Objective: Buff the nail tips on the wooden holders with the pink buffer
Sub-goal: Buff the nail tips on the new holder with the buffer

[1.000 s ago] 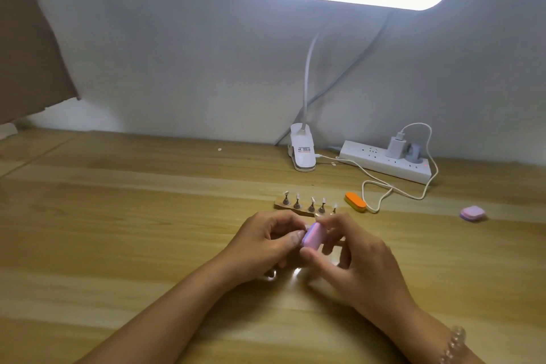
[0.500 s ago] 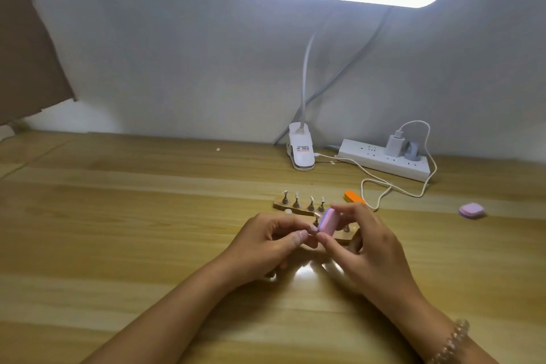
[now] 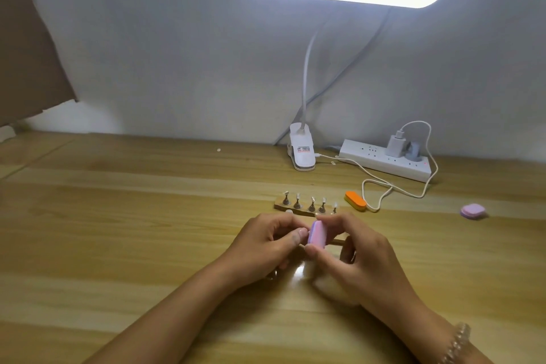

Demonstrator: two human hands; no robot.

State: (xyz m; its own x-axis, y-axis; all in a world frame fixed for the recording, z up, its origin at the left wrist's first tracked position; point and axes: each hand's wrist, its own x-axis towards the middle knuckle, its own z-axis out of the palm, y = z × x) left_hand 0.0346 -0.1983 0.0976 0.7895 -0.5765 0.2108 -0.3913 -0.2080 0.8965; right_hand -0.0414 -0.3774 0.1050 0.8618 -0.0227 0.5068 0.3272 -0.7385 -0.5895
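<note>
My right hand [image 3: 363, 257] pinches the pink buffer [image 3: 316, 234] between thumb and fingers, holding it nearly upright at the table's middle. My left hand [image 3: 263, 245] has its fingers curled beside the buffer's left face, pinching a small item that is hidden; a thin wooden edge [image 3: 336, 242] of a near holder shows behind the buffer. Just beyond my hands lies a wooden holder [image 3: 305, 210] with several metal stands, each carrying a small pale nail tip.
An orange buffer block [image 3: 355, 201] lies right of the holder, beside a looping white cable [image 3: 381, 186]. A clip lamp base [image 3: 302, 151] and a white power strip [image 3: 384, 159] sit at the wall. A lilac pad [image 3: 472, 211] lies far right.
My right hand slid the pink buffer up and away from me, then back down toward me beside my left fingertips. The left hand stayed nearly still.
</note>
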